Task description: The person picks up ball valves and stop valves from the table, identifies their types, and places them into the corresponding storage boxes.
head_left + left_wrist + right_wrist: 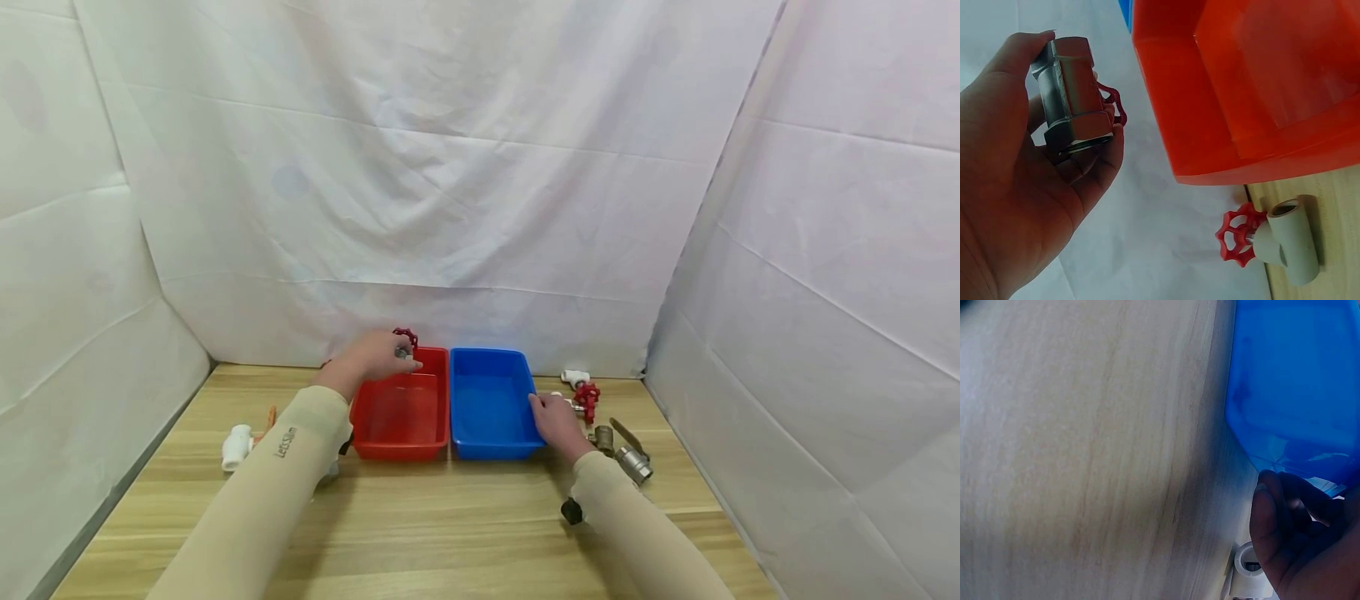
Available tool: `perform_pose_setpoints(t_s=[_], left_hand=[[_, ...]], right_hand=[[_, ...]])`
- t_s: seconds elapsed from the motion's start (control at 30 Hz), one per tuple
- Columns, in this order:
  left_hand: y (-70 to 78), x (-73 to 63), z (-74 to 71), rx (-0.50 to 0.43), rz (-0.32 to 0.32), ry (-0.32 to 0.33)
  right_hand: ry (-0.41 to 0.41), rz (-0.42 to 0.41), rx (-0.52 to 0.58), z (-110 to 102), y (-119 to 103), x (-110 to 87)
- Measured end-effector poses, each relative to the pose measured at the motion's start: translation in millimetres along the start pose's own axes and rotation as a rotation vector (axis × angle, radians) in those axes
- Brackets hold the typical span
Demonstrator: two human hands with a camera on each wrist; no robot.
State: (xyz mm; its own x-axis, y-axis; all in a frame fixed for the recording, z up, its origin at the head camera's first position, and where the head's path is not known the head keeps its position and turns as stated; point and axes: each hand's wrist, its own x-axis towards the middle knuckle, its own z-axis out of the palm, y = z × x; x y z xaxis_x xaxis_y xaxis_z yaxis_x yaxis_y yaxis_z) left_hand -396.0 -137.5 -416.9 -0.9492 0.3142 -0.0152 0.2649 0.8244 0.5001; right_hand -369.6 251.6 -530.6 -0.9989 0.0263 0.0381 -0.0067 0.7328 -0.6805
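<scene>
beige sleeves (273, 492) up front, left hand (377, 354) curled round a metal valve (1072, 94), that's near the far rim of the red bin (400, 452), right hand (558, 422) mostly closed, pinching the blue bin (498, 452) edge

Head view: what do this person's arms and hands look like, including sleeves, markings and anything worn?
The left sleeve and right sleeve are long and cream-beige; the left one has dark lettering, apparently "Letsslim". The left hand and right hand are ungloved. A small black piece shows by the right cuff, possibly the wrist camera. No cables are visible.
</scene>
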Motion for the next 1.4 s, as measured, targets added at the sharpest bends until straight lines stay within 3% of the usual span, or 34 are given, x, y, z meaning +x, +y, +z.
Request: perform_pose_setpoints(t_s=[0.37, 0.63, 1.0, 1.4], left_hand=[[-8.9, 8.3, 7.5, -0.028, -0.054, -0.015], [-15.0, 11.7, 13.8, -0.041, -0.041, -0.018], [-23.5, 20.9, 23.6, -0.107, -0.151, -0.049], [-22.6, 22.6, 32.6, -0.105, -0.196, -0.044]], right_hand=[[0.004, -0.009, -0.004, 1, 1, -0.9], [0.004, -0.003, 0.001, 1, 1, -2.4], [0.016, -0.012, 0.009, 3, 2, -1.4], [0.01, -0.001, 0.007, 3, -1, -3.4]])
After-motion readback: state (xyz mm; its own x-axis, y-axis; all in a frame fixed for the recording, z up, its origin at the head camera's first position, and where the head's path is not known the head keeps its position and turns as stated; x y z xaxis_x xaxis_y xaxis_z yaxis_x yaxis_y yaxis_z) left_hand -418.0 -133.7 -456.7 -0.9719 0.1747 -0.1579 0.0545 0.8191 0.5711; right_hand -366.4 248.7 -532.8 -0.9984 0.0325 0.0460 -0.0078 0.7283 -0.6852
